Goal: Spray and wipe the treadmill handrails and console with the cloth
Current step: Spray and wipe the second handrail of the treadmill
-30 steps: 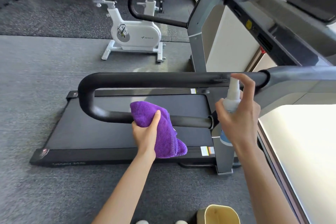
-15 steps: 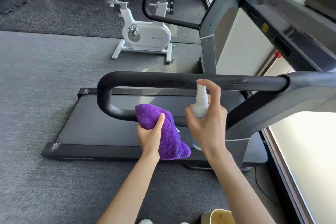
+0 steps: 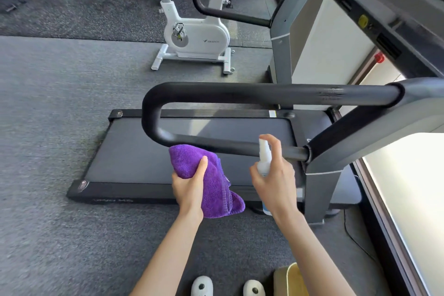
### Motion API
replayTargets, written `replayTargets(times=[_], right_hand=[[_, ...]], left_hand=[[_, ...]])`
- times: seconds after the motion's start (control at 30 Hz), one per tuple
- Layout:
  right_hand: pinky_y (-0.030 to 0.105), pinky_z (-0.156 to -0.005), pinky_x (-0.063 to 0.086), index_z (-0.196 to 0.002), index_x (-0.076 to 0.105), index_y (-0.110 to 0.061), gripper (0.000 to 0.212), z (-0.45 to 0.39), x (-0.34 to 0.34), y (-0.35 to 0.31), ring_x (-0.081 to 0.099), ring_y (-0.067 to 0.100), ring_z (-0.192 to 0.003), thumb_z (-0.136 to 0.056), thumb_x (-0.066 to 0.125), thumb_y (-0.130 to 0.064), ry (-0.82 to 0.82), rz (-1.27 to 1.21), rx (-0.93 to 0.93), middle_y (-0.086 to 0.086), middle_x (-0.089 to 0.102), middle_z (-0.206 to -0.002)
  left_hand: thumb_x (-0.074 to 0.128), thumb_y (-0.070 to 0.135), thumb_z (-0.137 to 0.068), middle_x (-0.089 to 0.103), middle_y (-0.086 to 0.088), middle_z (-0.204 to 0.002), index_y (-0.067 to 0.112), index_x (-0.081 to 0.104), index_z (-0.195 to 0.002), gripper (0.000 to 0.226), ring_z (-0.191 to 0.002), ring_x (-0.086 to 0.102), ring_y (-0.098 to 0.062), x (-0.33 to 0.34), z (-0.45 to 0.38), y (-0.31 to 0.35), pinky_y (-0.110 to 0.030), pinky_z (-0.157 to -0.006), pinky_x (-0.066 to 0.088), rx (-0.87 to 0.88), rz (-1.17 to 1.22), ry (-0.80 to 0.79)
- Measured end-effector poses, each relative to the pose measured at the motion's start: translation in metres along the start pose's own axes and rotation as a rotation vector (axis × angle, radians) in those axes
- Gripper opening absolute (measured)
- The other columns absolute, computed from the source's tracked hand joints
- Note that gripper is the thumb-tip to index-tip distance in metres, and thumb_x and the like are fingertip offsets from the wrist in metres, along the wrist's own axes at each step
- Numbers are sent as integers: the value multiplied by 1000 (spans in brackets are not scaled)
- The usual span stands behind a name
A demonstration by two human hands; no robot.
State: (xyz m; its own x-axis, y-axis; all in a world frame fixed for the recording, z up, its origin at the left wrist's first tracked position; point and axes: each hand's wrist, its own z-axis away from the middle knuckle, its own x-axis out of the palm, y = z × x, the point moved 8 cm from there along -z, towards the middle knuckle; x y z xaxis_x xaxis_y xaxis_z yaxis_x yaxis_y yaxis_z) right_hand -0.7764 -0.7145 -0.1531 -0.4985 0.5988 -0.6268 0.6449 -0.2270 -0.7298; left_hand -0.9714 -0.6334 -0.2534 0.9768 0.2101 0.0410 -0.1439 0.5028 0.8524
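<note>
A: What is the left hand [image 3: 189, 188] doing?

B: It is gripping the purple cloth [image 3: 211, 180]; the thumb is lying across the near face of the fabric and the other fingers are wrapping round behind it, hidden; the bunched top of the cloth is sitting just above the thumb tip and is touching or nearly touching the lower bar of the near handrail [image 3: 240, 146]; I cannot tell which; a loose tail of it is hanging down past the heel of the hand.

A: And the right hand [image 3: 276, 180]?

B: It is holding a small white spray bottle [image 3: 264, 158] upright; the fingers are curling round the body and the index finger is arching over the nozzle cap; the nozzle is sitting right in front of that lower bar, just beside the cloth; the bottle's bottom end is peeking out below the palm.

A: Where is the rest of the handrail lying?

B: It is looping away from both hands; the upper bar is running well above the fingertips and bending round to the left of the cloth; to the right of the bottle hand it is joining the grey upright [image 3: 319, 190]; the console [image 3: 384, 14] is standing far up and right, apart from both hands.

A: Anything else showing?

B: The treadmill belt [image 3: 149, 151] is lying beyond the fingers; a white exercise bike [image 3: 194, 36] is standing farther off; below the wrists two white shoes [image 3: 201, 286] are pointing forward, and a yellow container [image 3: 296, 281] is sitting just under the right forearm.
</note>
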Motion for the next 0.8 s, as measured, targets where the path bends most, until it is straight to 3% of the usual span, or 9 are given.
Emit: replayTargets(times=[0.1, 0.2, 0.33, 0.5, 0.67, 0.8], right_hand=[[20, -50, 31, -122, 46, -27, 57, -7, 10, 4, 41, 13, -51, -75, 61, 1, 41, -56, 35, -11, 38, -54], [31, -58, 35, -125, 48, -23, 55, -11, 18, 11, 48, 28, -56, -77, 60, 0, 24, -36, 83, -8, 44, -56], [33, -56, 34, -124, 38, -37, 62, 0, 12, 26, 49, 27, -58, -78, 60, -3, 40, 14, 86, -3, 49, -60], [46, -57, 49, -124, 37, -36, 60, 5, -17, 64, 53, 32, -60, -79, 60, -3, 89, 49, 184, 2, 52, -63], [36, -54, 40, -118, 39, -34, 59, 4, -39, 85, 49, 28, -53, -77, 62, 1, 171, 30, 202, -1, 46, -55], [40, -59, 44, -123, 39, -33, 59, -1, -42, 93, 50, 33, -59, -78, 61, -2, 134, 46, 226, -3, 45, -58]], left_hand=[[84, 44, -68, 68, 3, -102, 22, 56, -106, 52, -89, 67, -17, -10, -3, 4, -35, -82, 54, 27, 9, -6], [84, 43, -69, 68, 4, -102, 24, 57, -109, 52, -90, 67, -17, -15, -5, 7, -37, -82, 55, 28, 30, -15], [83, 42, -69, 69, 4, -100, 24, 58, -109, 51, -88, 68, -16, -11, -5, 9, -38, -83, 56, 42, 26, -26], [83, 42, -70, 69, 4, -102, 24, 58, -112, 52, -90, 68, -16, 10, 2, 6, -39, -85, 56, 48, 1, -82], [83, 41, -70, 70, 4, -101, 26, 59, -109, 48, -90, 69, -17, 31, 11, -2, -42, -87, 56, 43, -17, -121], [84, 44, -67, 71, 5, -100, 29, 60, -103, 45, -87, 69, -14, 43, 18, -2, -41, -86, 56, 78, -57, -143]])
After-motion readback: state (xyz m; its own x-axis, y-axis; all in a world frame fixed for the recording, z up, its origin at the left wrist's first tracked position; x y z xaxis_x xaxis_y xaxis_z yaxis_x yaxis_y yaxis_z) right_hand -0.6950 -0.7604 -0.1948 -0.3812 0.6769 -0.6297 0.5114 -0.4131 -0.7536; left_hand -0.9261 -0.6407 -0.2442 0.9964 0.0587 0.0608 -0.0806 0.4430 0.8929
